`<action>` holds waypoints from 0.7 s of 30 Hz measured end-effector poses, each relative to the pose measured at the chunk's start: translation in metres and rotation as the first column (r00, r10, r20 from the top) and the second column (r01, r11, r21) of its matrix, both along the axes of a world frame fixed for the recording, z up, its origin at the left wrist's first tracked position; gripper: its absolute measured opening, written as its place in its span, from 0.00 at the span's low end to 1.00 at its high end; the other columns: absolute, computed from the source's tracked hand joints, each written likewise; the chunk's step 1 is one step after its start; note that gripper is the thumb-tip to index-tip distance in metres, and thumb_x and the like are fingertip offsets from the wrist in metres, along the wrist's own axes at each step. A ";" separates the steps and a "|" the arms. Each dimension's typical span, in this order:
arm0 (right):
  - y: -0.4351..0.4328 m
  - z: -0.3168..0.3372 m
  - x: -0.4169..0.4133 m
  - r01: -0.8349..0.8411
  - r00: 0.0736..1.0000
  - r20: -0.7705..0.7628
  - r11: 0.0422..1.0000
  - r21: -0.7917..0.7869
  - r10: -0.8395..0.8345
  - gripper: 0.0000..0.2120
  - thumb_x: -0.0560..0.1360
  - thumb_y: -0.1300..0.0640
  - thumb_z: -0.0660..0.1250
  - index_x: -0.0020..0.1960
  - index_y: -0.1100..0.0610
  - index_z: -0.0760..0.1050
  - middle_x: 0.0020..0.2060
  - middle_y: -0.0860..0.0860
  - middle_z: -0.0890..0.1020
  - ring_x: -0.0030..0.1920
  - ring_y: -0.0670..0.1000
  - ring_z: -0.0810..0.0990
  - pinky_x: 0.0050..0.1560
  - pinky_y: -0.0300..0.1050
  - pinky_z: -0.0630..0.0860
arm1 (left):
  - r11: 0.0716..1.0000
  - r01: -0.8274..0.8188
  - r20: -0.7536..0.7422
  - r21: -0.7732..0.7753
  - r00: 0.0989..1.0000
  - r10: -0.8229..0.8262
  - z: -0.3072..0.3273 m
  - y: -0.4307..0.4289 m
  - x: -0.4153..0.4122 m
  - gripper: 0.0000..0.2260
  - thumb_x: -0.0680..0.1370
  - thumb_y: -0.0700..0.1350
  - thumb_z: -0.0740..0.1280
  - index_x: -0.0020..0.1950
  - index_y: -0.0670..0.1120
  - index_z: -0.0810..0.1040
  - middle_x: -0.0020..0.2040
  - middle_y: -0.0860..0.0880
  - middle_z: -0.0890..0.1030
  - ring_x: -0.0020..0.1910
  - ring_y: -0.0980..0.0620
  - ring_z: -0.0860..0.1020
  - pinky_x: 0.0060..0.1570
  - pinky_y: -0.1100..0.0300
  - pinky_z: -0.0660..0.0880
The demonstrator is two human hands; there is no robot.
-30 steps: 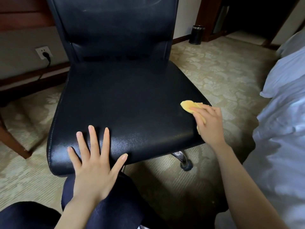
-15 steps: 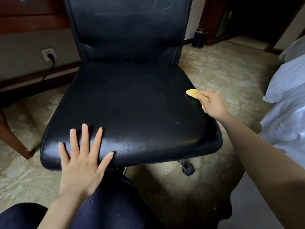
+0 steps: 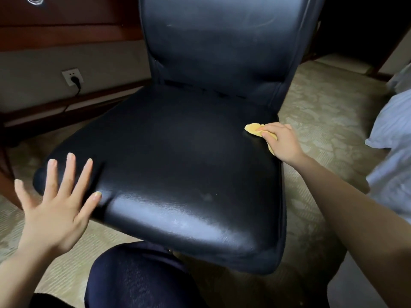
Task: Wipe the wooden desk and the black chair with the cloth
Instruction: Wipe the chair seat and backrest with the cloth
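The black chair (image 3: 182, 156) fills the middle of the view, its shiny seat facing me and its backrest rising behind. My right hand (image 3: 282, 142) holds a small yellow cloth (image 3: 253, 129) bunched under its fingers and presses it on the seat's right edge, near the back corner. My left hand (image 3: 55, 201) lies flat with fingers spread on the seat's front left corner. The wooden desk (image 3: 66, 23) shows as a dark brown front at the upper left, behind the chair.
My knee in dark fabric (image 3: 138, 276) is just under the seat's front edge. White bedding (image 3: 393, 138) lies at the right. A wall socket with a black plug (image 3: 73, 77) sits low on the left wall. Patterned carpet (image 3: 322, 103) surrounds the chair.
My right hand has slid the cloth back along the seat's right edge toward the backrest. My view has moved closer to the chair; my left hand stays flat on the front left corner.
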State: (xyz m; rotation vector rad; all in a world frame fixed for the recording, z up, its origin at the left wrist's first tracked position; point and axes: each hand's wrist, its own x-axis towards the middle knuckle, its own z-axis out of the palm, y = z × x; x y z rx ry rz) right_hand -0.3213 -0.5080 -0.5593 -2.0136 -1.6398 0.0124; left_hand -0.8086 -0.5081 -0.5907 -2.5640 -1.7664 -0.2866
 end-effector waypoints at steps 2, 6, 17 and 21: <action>0.010 0.007 0.001 0.015 0.998 -0.067 1.000 0.017 -0.014 0.11 0.79 0.59 0.62 0.57 0.56 0.80 0.59 0.54 0.79 0.63 0.56 0.72 0.65 0.44 0.62 | 0.997 -0.065 0.104 0.051 0.993 0.060 0.006 -0.003 0.015 0.34 0.76 0.65 0.38 0.78 0.49 0.45 0.78 0.50 0.41 0.77 0.45 0.39 0.68 0.29 0.48; 0.032 0.019 -0.010 0.162 0.974 -0.152 0.985 -0.050 -0.168 0.13 0.78 0.57 0.61 0.59 0.55 0.79 0.61 0.54 0.79 0.63 0.58 0.72 0.65 0.47 0.65 | 0.988 -0.136 0.299 0.075 0.948 0.108 0.016 -0.013 0.052 0.28 0.77 0.64 0.37 0.76 0.60 0.39 0.76 0.59 0.38 0.73 0.59 0.32 0.69 0.36 0.36; -0.025 0.008 -0.143 -0.354 0.935 0.048 0.934 0.044 0.352 0.10 0.77 0.57 0.65 0.56 0.51 0.82 0.58 0.50 0.80 0.53 0.57 0.76 0.55 0.42 0.64 | 0.984 -0.180 0.300 -0.012 0.938 0.175 0.011 -0.012 0.097 0.23 0.82 0.54 0.44 0.77 0.62 0.44 0.78 0.57 0.39 0.76 0.51 0.35 0.69 0.37 0.35; -0.058 0.012 -0.188 -0.561 0.827 0.064 0.827 0.039 0.558 0.09 0.76 0.59 0.68 0.53 0.51 0.83 0.56 0.50 0.81 0.46 0.57 0.73 0.52 0.51 0.70 | 0.974 -0.224 0.286 -0.023 0.933 0.221 0.007 -0.012 0.102 0.23 0.82 0.54 0.43 0.77 0.62 0.44 0.78 0.56 0.41 0.76 0.49 0.36 0.69 0.36 0.36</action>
